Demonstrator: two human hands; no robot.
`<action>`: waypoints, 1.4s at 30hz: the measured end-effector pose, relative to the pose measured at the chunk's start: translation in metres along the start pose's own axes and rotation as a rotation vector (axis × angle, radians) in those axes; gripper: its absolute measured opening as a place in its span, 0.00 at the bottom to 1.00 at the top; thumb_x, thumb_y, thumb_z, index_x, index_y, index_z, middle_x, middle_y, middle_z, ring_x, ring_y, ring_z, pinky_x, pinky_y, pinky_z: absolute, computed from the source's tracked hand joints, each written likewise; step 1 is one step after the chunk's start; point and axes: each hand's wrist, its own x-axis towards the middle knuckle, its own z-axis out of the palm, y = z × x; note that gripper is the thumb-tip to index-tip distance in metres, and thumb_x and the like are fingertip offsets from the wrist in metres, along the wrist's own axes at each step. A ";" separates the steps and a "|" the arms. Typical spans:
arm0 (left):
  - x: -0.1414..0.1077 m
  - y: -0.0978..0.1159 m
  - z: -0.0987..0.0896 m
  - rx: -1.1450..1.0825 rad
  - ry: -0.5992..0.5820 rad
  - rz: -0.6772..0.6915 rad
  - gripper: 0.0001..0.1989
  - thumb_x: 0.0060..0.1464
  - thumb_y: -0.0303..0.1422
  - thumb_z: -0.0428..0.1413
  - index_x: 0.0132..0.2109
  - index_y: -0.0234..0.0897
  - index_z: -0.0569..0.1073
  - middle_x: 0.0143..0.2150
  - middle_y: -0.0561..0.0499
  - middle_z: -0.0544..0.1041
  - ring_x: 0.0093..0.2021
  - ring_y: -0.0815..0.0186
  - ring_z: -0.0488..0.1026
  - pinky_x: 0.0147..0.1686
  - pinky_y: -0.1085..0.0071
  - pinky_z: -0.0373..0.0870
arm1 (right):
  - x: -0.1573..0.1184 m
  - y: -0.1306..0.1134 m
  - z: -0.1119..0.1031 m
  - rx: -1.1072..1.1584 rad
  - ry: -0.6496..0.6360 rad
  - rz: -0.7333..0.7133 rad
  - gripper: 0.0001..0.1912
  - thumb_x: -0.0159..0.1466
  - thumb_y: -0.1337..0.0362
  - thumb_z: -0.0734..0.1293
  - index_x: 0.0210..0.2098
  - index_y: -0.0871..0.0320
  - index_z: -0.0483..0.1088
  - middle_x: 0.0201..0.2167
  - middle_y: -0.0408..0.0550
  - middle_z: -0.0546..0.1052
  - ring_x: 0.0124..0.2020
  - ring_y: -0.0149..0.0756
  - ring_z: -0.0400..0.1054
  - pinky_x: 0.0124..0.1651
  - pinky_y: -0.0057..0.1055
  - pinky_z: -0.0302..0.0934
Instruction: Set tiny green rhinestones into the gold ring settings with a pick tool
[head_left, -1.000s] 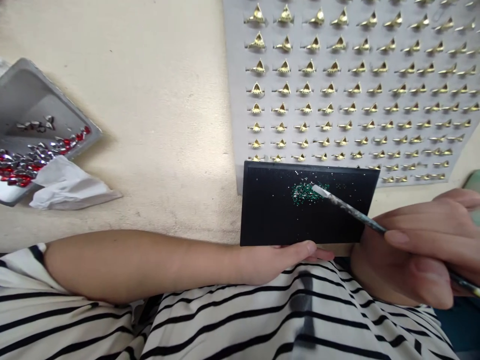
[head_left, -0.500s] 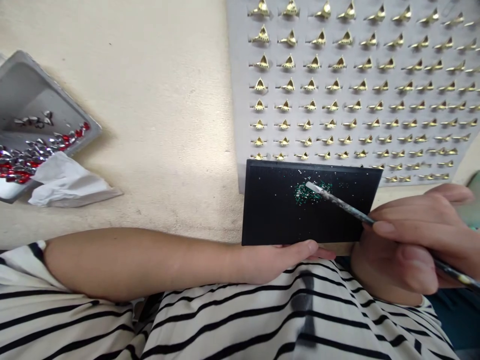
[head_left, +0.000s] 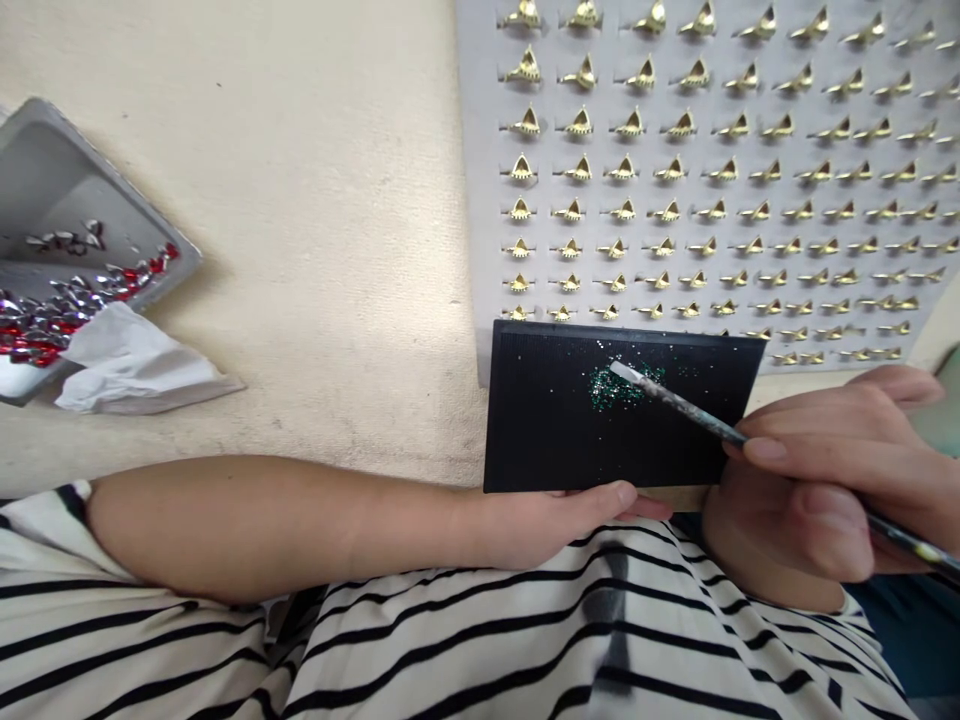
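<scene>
Starting with the head view: where is the black tray [head_left: 540,440] placed?

By the near edge of the worktop [head_left: 322,230], with the near edge of the ring sheet [head_left: 476,200] overlapped, close to that sheet's left corner.

And how is it supported?

The left hand [head_left: 559,522] is set at the tray's near edge, thumb laid along it; the other fingers are mostly hidden, so how far they are closed cannot be told.

What is held on the other side?

A slim tool [head_left: 690,412] is pinched between thumb and fingers of the right hand [head_left: 832,475], just by the tray's right edge.

Which relation matters most?

The tool's long axis is slanted from the fingers toward the tray's far left corner, its pale tip placed over the green stones [head_left: 616,392], beyond the tray's middle. Whether they are touched cannot be told.

Which hand is nearer the stones?

The left, by its thumb; from the right, they are reached only by the tool.
</scene>
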 end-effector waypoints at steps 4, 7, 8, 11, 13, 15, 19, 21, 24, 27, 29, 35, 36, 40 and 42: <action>-0.001 0.002 -0.001 -0.004 -0.005 -0.023 0.30 0.71 0.35 0.31 0.65 0.18 0.65 0.67 0.42 0.68 0.67 0.64 0.64 0.72 0.70 0.48 | -0.001 -0.002 0.007 0.028 0.050 -0.047 0.12 0.61 0.61 0.59 0.30 0.49 0.74 0.24 0.34 0.75 0.24 0.27 0.67 0.51 0.44 0.51; -0.001 0.000 -0.001 0.003 -0.016 -0.006 0.30 0.71 0.36 0.31 0.65 0.20 0.65 0.67 0.43 0.69 0.67 0.64 0.65 0.73 0.68 0.47 | -0.001 -0.001 0.010 0.064 0.121 -0.044 0.12 0.61 0.61 0.59 0.28 0.50 0.73 0.22 0.34 0.75 0.23 0.26 0.66 0.54 0.43 0.51; -0.001 -0.002 -0.001 0.004 -0.016 0.002 0.30 0.71 0.37 0.31 0.65 0.21 0.66 0.66 0.43 0.70 0.66 0.64 0.65 0.73 0.66 0.46 | -0.001 0.000 0.010 0.074 0.137 -0.042 0.12 0.61 0.60 0.59 0.28 0.51 0.73 0.22 0.34 0.75 0.23 0.26 0.66 0.53 0.43 0.51; -0.001 -0.006 -0.002 -0.022 -0.008 0.005 0.31 0.71 0.40 0.32 0.65 0.25 0.66 0.66 0.44 0.71 0.66 0.64 0.66 0.73 0.65 0.45 | 0.002 0.004 0.010 0.077 0.142 -0.083 0.11 0.62 0.60 0.60 0.30 0.50 0.74 0.22 0.34 0.75 0.23 0.28 0.68 0.44 0.41 0.52; 0.000 -0.008 -0.002 -0.051 -0.018 -0.013 0.32 0.71 0.42 0.32 0.66 0.26 0.65 0.66 0.44 0.71 0.66 0.64 0.67 0.72 0.65 0.48 | 0.005 0.006 0.011 0.036 0.114 -0.094 0.12 0.63 0.60 0.60 0.38 0.47 0.76 0.24 0.35 0.77 0.26 0.32 0.72 0.38 0.40 0.52; 0.001 -0.009 -0.002 -0.058 -0.033 -0.024 0.32 0.71 0.42 0.31 0.67 0.27 0.64 0.65 0.43 0.71 0.65 0.64 0.67 0.71 0.65 0.50 | 0.008 0.006 0.015 -0.018 0.094 -0.065 0.14 0.63 0.61 0.61 0.45 0.44 0.74 0.27 0.35 0.78 0.31 0.34 0.75 0.35 0.40 0.55; 0.001 -0.011 -0.003 -0.040 -0.036 -0.025 0.32 0.71 0.42 0.31 0.67 0.28 0.65 0.64 0.42 0.72 0.64 0.64 0.68 0.70 0.66 0.52 | 0.014 0.003 0.032 -0.074 0.308 -0.015 0.10 0.63 0.59 0.64 0.42 0.45 0.76 0.28 0.36 0.78 0.30 0.31 0.74 0.34 0.38 0.57; 0.000 -0.011 -0.004 -0.030 -0.026 -0.023 0.32 0.71 0.43 0.32 0.67 0.29 0.66 0.65 0.43 0.72 0.64 0.63 0.68 0.70 0.66 0.52 | 0.017 0.001 0.039 -0.078 0.345 0.023 0.09 0.63 0.58 0.64 0.40 0.47 0.76 0.28 0.37 0.78 0.30 0.31 0.74 0.34 0.37 0.56; -0.002 -0.011 -0.005 0.000 -0.014 -0.023 0.32 0.71 0.46 0.33 0.66 0.32 0.67 0.66 0.46 0.70 0.66 0.63 0.65 0.70 0.67 0.53 | 0.019 -0.002 0.043 -0.082 0.315 0.052 0.09 0.63 0.58 0.65 0.40 0.47 0.76 0.28 0.37 0.79 0.30 0.31 0.74 0.35 0.37 0.55; -0.003 -0.011 -0.005 0.001 -0.012 -0.021 0.32 0.71 0.46 0.33 0.66 0.31 0.67 0.66 0.45 0.70 0.66 0.62 0.64 0.69 0.66 0.54 | 0.019 -0.003 0.042 -0.085 0.305 0.048 0.09 0.63 0.59 0.66 0.40 0.48 0.77 0.28 0.36 0.80 0.30 0.30 0.73 0.37 0.38 0.56; -0.003 -0.011 -0.005 -0.008 -0.006 -0.018 0.32 0.71 0.45 0.34 0.66 0.30 0.67 0.65 0.44 0.71 0.66 0.60 0.65 0.69 0.64 0.55 | 0.019 -0.004 0.042 -0.084 0.297 0.048 0.09 0.63 0.60 0.66 0.40 0.48 0.77 0.28 0.36 0.80 0.30 0.30 0.72 0.39 0.39 0.56; -0.001 -0.015 -0.005 -0.035 -0.013 -0.026 0.33 0.70 0.49 0.34 0.66 0.33 0.67 0.64 0.45 0.72 0.65 0.61 0.66 0.68 0.65 0.55 | 0.020 -0.004 0.041 -0.082 0.277 0.061 0.09 0.62 0.60 0.66 0.40 0.46 0.77 0.29 0.33 0.81 0.29 0.30 0.71 0.42 0.40 0.57; -0.001 -0.015 -0.005 -0.037 -0.009 -0.026 0.33 0.70 0.49 0.34 0.66 0.33 0.67 0.64 0.45 0.72 0.65 0.61 0.66 0.68 0.66 0.55 | 0.020 -0.004 0.041 -0.082 0.275 0.056 0.09 0.62 0.60 0.66 0.40 0.46 0.77 0.29 0.34 0.81 0.29 0.30 0.71 0.42 0.40 0.57; -0.001 -0.014 -0.006 -0.032 -0.015 -0.041 0.33 0.70 0.49 0.33 0.66 0.35 0.67 0.63 0.45 0.73 0.64 0.61 0.66 0.68 0.65 0.55 | 0.020 -0.006 0.041 -0.096 0.255 0.070 0.09 0.63 0.61 0.65 0.41 0.47 0.76 0.30 0.34 0.81 0.31 0.30 0.72 0.43 0.40 0.57; -0.002 -0.014 -0.006 -0.019 -0.010 -0.040 0.33 0.70 0.49 0.33 0.66 0.35 0.67 0.62 0.45 0.73 0.63 0.61 0.67 0.68 0.64 0.55 | 0.020 -0.007 0.041 -0.106 0.252 0.079 0.10 0.63 0.61 0.65 0.41 0.46 0.76 0.30 0.34 0.81 0.31 0.30 0.72 0.44 0.41 0.57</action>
